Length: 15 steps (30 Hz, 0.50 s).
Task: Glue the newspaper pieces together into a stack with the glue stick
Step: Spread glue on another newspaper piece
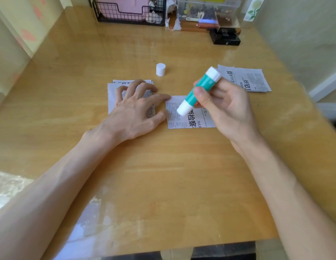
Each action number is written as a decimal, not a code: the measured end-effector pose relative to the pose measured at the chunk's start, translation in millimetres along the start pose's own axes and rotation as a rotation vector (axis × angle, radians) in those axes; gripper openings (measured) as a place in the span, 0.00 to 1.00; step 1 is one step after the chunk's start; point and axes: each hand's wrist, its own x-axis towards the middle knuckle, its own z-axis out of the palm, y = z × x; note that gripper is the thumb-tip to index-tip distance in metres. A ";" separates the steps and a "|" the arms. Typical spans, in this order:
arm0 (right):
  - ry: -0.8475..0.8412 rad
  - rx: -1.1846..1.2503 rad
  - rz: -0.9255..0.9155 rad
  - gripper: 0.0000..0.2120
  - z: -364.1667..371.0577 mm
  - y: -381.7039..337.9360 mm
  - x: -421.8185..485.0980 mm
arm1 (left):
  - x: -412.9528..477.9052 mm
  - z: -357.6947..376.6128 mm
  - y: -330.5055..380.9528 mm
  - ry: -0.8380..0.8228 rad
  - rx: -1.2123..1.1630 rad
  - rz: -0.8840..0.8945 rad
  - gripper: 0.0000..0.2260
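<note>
My right hand (223, 107) grips a green and white glue stick (198, 91), tilted with its white tip down on a single newspaper piece (184, 119) in the middle of the desk. My left hand (137, 107) lies spread, its index finger and thumb pressing the left edge of that piece while the other fingertips rest on a glued stack of newspaper pieces (114, 98) to the left. A pile of loose newspaper pieces (246, 79) lies at the right. The glue stick's white cap (160, 69) stands upright behind the stack.
The wooden desk (163, 175) reaches to a near edge at the bottom. At the back stand a black wire basket (129, 14), a clear plastic box (208, 8) and black boxes (226, 37). Walls close in on both sides.
</note>
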 end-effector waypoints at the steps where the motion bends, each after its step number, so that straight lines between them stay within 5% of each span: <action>1: 0.047 -0.025 -0.015 0.08 -1.8 1.2 1.3 | -0.1 0.8 0.0 0.004 0.006 0.000 0.25; 15: -0.041 -0.310 -0.094 0.10 12.9 14.5 -4.4 | -0.6 -1.9 2.8 0.002 -0.022 -0.020 0.29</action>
